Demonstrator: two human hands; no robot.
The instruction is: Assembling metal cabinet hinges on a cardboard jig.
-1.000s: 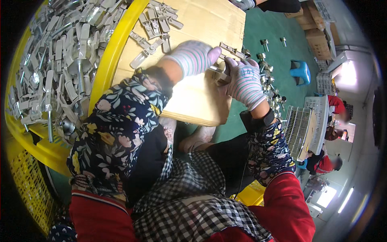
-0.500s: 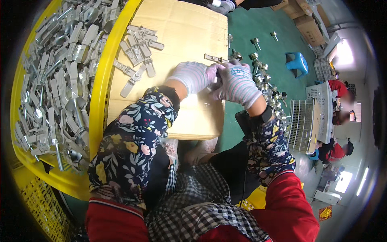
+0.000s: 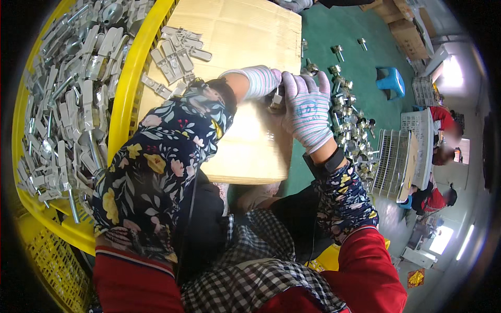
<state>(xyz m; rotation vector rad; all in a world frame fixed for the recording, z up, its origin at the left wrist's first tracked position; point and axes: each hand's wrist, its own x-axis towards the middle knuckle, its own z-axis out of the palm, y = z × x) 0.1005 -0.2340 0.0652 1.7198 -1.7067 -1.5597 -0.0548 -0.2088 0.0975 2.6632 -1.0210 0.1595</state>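
At the right edge of the wooden board [image 3: 237, 156], both gloved hands meet over a small shiny metal part with a pale grey piece [image 3: 276, 100]. My right hand [image 3: 309, 110] is closed on it, fingers curled over its far side. My left hand [image 3: 259, 82] is closed against the same part from the left; its fingertips are largely hidden. Left of my left hand, several grey clip-like levers [image 3: 177, 58] lie in a loose pile on the board.
A yellow crate [image 3: 125, 88] heaped with metal-and-grey lever parts [image 3: 88, 99] stands at the left. Several metal fittings [image 3: 347, 115] lie scattered on the green floor at the right, near a blue stool [image 3: 390, 82]. Another person's gloved hand [image 3: 295, 4] shows at the far edge.
My left hand has shifted up and slightly right; my right fingers are more spread over the part. The lone lever lying beyond my hands no longer shows. The other person's hand has moved farther away.
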